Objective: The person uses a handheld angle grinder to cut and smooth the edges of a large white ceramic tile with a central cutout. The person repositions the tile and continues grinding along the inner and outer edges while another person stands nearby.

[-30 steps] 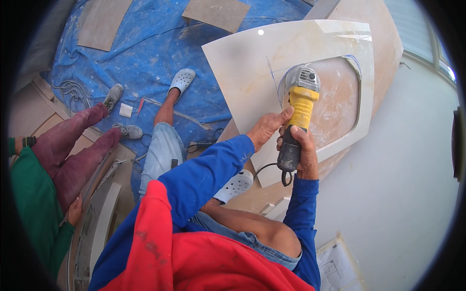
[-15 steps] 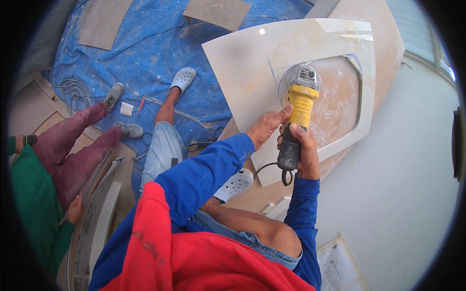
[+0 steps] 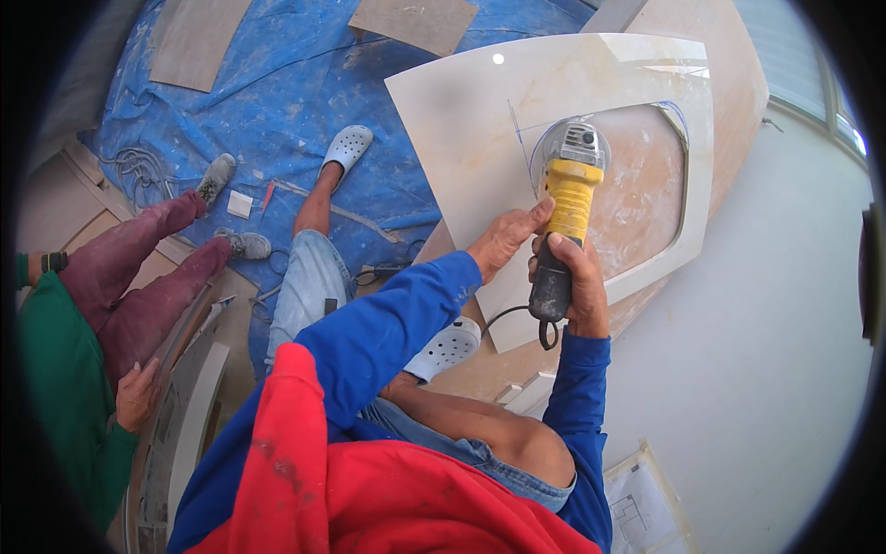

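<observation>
The person's right hand [image 3: 583, 286] has its grip wrapped around the black rear handle of an angle grinder [image 3: 570, 198], thumb on top and fingertips showing on the far side. The left hand [image 3: 508, 242] lays its thumb against the grinder's yellow casing; its other fingers are mostly hidden, so how far that grip closes cannot be told. The grinder's grey head is at the left edge of the large cutout in a glossy cream panel [image 3: 461, 138], and whether its disc touches the panel cannot be told. A dark cord [image 3: 506, 316] runs from the handle's end toward the left.

The panel lies over a wooden board [image 3: 637, 194], which shows through the cutout. Blue drawn lines [image 3: 520, 134] mark the panel: straight strokes cross left of the cutout, and curves follow its corners. Any lettering on the grinder is too small to read. At lower right, a paper sheet [image 3: 637, 508] carries a line drawing like a plan; its finer marks are illegible.

At left, a co-worker in a green top [image 3: 60, 379] sits near a blue tarp [image 3: 268, 83].
</observation>
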A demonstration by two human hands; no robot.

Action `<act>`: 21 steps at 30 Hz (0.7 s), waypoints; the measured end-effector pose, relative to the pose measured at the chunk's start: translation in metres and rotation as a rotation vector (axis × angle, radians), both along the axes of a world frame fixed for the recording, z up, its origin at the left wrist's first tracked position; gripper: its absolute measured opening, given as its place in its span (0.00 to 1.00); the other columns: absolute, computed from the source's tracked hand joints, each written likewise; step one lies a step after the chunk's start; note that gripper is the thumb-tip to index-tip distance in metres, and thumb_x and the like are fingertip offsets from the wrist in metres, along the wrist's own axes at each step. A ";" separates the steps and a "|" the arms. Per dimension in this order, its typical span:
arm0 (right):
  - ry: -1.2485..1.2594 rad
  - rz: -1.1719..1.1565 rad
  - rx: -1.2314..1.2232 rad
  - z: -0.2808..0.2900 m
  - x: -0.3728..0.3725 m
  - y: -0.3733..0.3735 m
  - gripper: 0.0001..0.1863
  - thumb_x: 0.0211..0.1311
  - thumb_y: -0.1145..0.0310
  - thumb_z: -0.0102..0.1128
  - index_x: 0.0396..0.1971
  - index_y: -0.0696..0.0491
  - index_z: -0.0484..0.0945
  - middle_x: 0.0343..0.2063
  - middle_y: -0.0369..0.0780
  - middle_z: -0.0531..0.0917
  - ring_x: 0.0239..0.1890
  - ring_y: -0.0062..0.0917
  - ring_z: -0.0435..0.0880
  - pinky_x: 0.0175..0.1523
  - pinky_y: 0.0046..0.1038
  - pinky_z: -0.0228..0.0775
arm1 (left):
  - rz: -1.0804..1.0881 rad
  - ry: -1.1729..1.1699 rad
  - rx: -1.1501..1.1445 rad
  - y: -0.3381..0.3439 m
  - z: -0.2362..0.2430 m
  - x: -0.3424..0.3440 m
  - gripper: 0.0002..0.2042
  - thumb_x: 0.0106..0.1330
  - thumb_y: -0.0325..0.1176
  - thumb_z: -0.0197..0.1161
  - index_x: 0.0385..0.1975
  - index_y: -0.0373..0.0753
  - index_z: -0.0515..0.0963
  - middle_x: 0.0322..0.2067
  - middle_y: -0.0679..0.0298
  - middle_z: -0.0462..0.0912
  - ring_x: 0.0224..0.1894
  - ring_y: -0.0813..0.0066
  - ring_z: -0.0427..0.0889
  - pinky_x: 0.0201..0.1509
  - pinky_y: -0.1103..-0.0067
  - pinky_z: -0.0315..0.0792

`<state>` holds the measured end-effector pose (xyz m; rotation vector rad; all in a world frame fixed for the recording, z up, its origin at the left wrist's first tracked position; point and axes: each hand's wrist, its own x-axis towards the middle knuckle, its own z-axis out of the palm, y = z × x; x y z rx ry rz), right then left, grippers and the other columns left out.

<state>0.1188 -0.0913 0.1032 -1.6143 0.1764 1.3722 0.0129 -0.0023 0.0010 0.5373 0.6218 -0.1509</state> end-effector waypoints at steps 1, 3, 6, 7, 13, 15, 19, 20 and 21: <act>0.001 0.000 0.000 0.001 0.000 0.000 0.28 0.62 0.57 0.71 0.55 0.58 0.73 0.34 0.39 0.82 0.27 0.21 0.85 0.30 0.24 0.79 | -0.067 -0.031 -0.012 0.002 -0.002 -0.001 0.42 0.69 0.80 0.45 0.50 0.43 0.82 0.50 0.62 0.78 0.61 0.68 0.68 0.69 0.58 0.55; -0.008 0.007 -0.004 0.003 0.000 0.001 0.28 0.62 0.58 0.71 0.55 0.58 0.73 0.34 0.39 0.82 0.28 0.22 0.85 0.31 0.24 0.80 | -0.125 -0.080 -0.008 0.005 -0.006 -0.002 0.43 0.70 0.80 0.42 0.58 0.45 0.82 0.60 0.60 0.78 0.71 0.65 0.64 0.75 0.50 0.50; -0.026 0.026 -0.030 0.009 0.001 0.000 0.28 0.62 0.59 0.71 0.56 0.59 0.72 0.34 0.40 0.83 0.28 0.22 0.85 0.33 0.24 0.80 | -0.111 -0.125 0.023 0.003 -0.006 -0.003 0.42 0.71 0.79 0.41 0.55 0.45 0.83 0.57 0.61 0.80 0.69 0.66 0.66 0.74 0.53 0.52; -0.027 0.034 -0.042 0.010 0.002 0.000 0.28 0.62 0.59 0.71 0.56 0.59 0.72 0.35 0.40 0.83 0.29 0.22 0.85 0.33 0.25 0.80 | -0.113 -0.138 0.025 0.003 -0.006 -0.004 0.42 0.71 0.79 0.41 0.55 0.45 0.83 0.57 0.61 0.80 0.68 0.66 0.67 0.73 0.54 0.52; -0.050 0.068 -0.077 0.011 0.002 0.003 0.29 0.62 0.59 0.71 0.56 0.58 0.72 0.35 0.40 0.83 0.29 0.23 0.85 0.34 0.25 0.81 | -0.121 -0.117 0.026 0.005 -0.003 -0.005 0.41 0.71 0.79 0.41 0.56 0.47 0.82 0.56 0.65 0.81 0.66 0.68 0.68 0.70 0.58 0.55; -0.057 0.071 -0.080 0.009 0.002 0.004 0.28 0.62 0.59 0.71 0.56 0.58 0.72 0.35 0.40 0.83 0.29 0.22 0.85 0.34 0.25 0.80 | -0.115 -0.115 0.022 0.008 0.000 -0.005 0.42 0.70 0.80 0.41 0.59 0.47 0.81 0.58 0.65 0.80 0.66 0.68 0.68 0.70 0.58 0.55; -0.088 0.074 -0.065 0.008 0.000 0.002 0.27 0.64 0.58 0.70 0.54 0.60 0.73 0.33 0.39 0.82 0.27 0.22 0.85 0.31 0.23 0.80 | -0.098 -0.119 0.019 0.011 0.012 -0.007 0.44 0.68 0.82 0.42 0.64 0.47 0.77 0.61 0.64 0.79 0.69 0.67 0.66 0.70 0.57 0.55; -0.096 0.074 -0.046 0.007 0.000 0.002 0.27 0.64 0.57 0.69 0.54 0.61 0.74 0.33 0.39 0.82 0.26 0.22 0.84 0.31 0.23 0.79 | -0.086 -0.124 0.035 0.013 0.014 -0.007 0.45 0.68 0.82 0.43 0.65 0.47 0.76 0.62 0.63 0.78 0.70 0.66 0.66 0.71 0.57 0.55; -0.090 0.075 -0.035 0.007 -0.001 0.002 0.27 0.65 0.57 0.69 0.54 0.61 0.74 0.33 0.38 0.82 0.26 0.22 0.84 0.31 0.23 0.79 | -0.093 -0.117 0.027 0.014 0.016 -0.008 0.45 0.67 0.82 0.43 0.66 0.47 0.76 0.62 0.63 0.78 0.70 0.66 0.65 0.71 0.57 0.56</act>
